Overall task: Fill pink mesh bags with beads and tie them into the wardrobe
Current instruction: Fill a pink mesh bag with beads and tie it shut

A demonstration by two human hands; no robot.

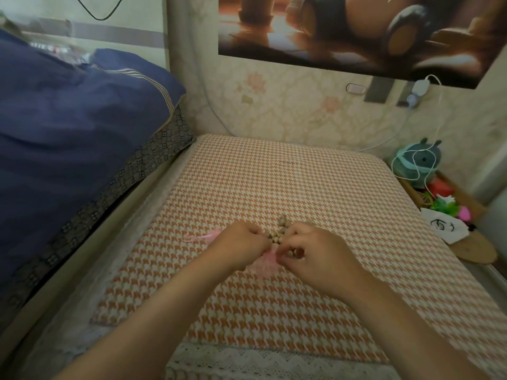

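Observation:
A small heap of tan wooden beads lies on the orange houndstooth cloth, partly hidden between my hands. A pink mesh bag sits just under my fingers. My left hand pinches the bag's edge. My right hand curls around a few beads right at the bag's mouth. Another pink mesh bag with ribbon lies flat to the left of my left hand.
A bed with a dark blue duvet runs along the left. At the right edge are a teal plush toy, a white charger cable, colourful items and a woven mat. The wall stands behind the cloth.

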